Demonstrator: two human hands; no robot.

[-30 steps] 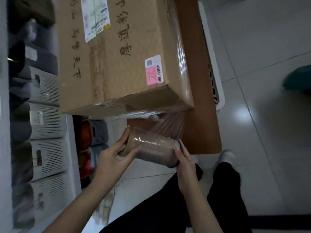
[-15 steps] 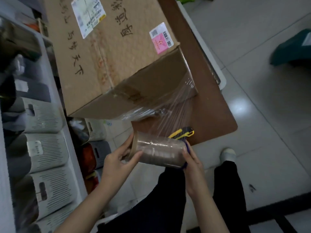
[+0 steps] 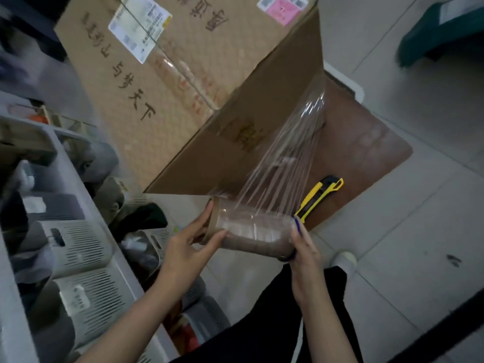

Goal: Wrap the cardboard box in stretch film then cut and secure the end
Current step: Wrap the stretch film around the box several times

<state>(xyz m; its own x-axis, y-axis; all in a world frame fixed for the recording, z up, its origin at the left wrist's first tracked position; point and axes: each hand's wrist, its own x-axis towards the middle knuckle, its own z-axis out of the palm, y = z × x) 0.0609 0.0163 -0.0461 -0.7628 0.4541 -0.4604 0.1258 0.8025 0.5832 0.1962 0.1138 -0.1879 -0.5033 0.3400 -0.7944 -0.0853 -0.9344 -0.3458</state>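
Below the cardboard box, left hand and right hand, fingers gripping stretch film roll ends

I'm seeing a large brown cardboard box with printed characters and stickers sitting on the worktop, its near corner overhanging. A roll of clear stretch film is lying level below that corner, a taut streaked sheet running up to the box's right edge.
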